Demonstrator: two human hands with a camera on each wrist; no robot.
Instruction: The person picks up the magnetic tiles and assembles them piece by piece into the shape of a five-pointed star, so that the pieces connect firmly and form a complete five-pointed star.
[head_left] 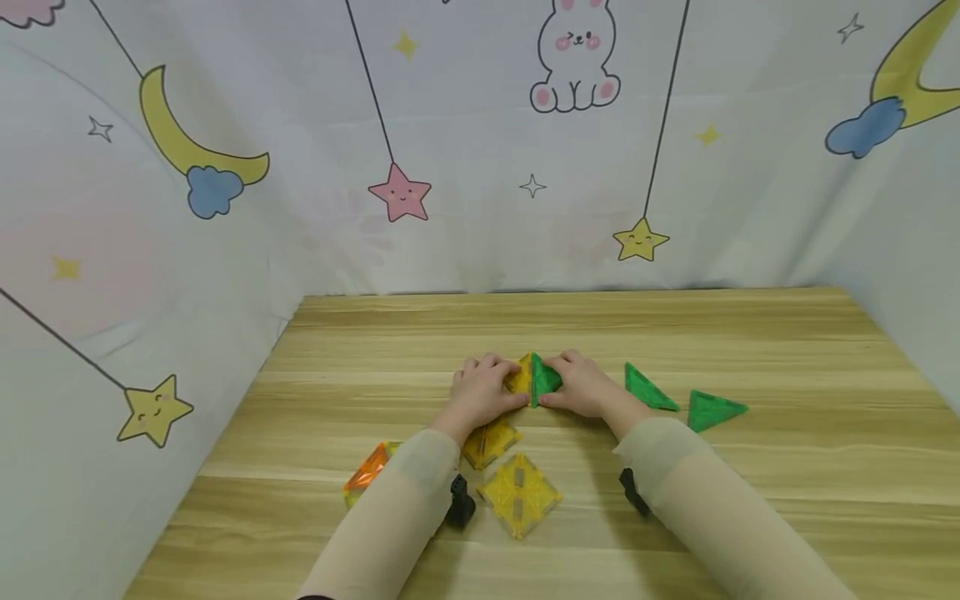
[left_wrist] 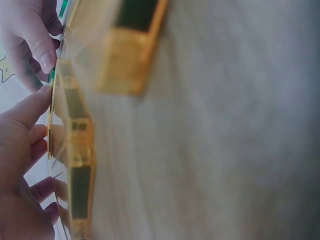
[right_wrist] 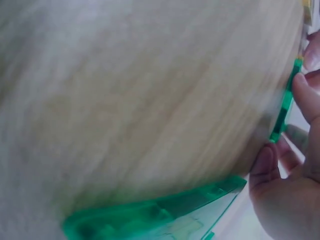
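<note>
My left hand (head_left: 482,390) holds a translucent yellow triangular magnetic tile (head_left: 522,375) by its edges near the middle of the table. Against its right side stands a green triangular magnetic tile (head_left: 544,379), which my right hand (head_left: 587,388) grips between thumb and fingers. The long edges of the two tiles meet in the head view. In the right wrist view the green tile (right_wrist: 286,102) shows edge-on beside the thumb. The left wrist view shows thumb and fingertips (left_wrist: 44,95) at the yellow tile's edge, with the other hand close by.
Nearer me lie yellow tiles (head_left: 491,442) and a yellow diamond of joined tiles (head_left: 519,496). An orange and yellow piece (head_left: 367,467) is partly hidden behind the left sleeve. Two green triangles (head_left: 648,389) lie to the right. A printed white curtain (head_left: 480,250) borders the table.
</note>
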